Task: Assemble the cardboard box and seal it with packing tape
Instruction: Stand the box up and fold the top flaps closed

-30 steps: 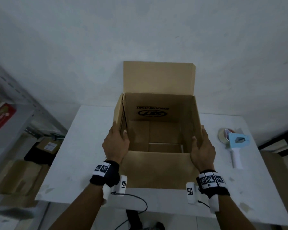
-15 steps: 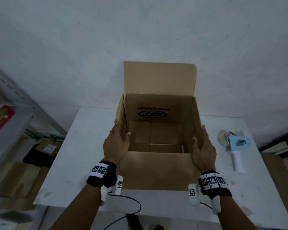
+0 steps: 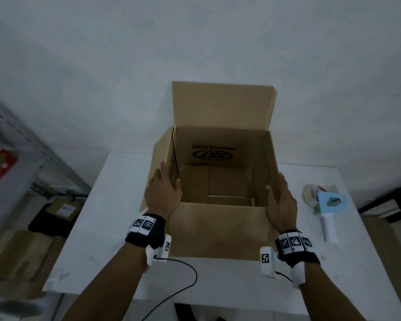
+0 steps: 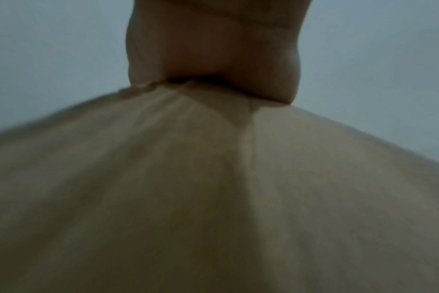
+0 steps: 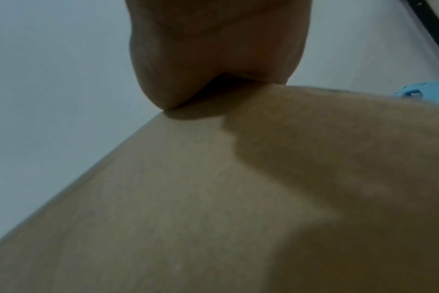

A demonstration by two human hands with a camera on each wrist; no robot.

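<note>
The open cardboard box [image 3: 220, 181] stands mid-table at twelve o'clock. The left hand [image 3: 163, 193] clasps its nine o'clock wall and the right hand [image 3: 281, 202] its three o'clock wall, thumbs inside. The tape dispenser [image 3: 326, 205] lies at three o'clock, nearer the right hand.

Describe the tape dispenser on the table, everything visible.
The tape dispenser lies flat on the white table, right of the cardboard box. It has a light blue body, a white handle pointing toward the person, and a roll of tape at its far end. Nothing touches it; the right hand grips the box instead.
</note>
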